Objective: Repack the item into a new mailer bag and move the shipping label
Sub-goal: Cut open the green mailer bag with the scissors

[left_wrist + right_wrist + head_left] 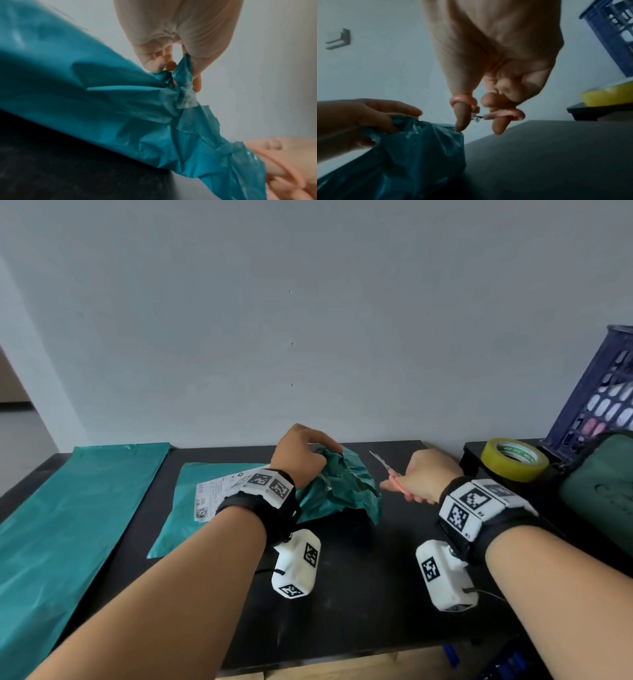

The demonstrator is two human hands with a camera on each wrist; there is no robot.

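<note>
The old teal mailer bag (339, 491) lies crumpled on the black table (359, 594), a white shipping label (212, 494) stuck on its flat left part. My left hand (305, 453) pinches the bag's bunched, taped end (183, 81) and lifts it. My right hand (421, 474) holds pink-handled scissors (390, 470) just right of the bag, thumb and fingers through the loops (505, 115), blades pointing up and left. A flat new teal mailer bag (68, 525) lies at the table's left. The item inside the old bag is hidden.
A yellow tape roll (513, 460) sits on a raised black stand at the right. Behind it stands a dark blue plastic crate (596, 392), with a dark green pouch (603, 498) in front. A grey wall rises directly behind the table.
</note>
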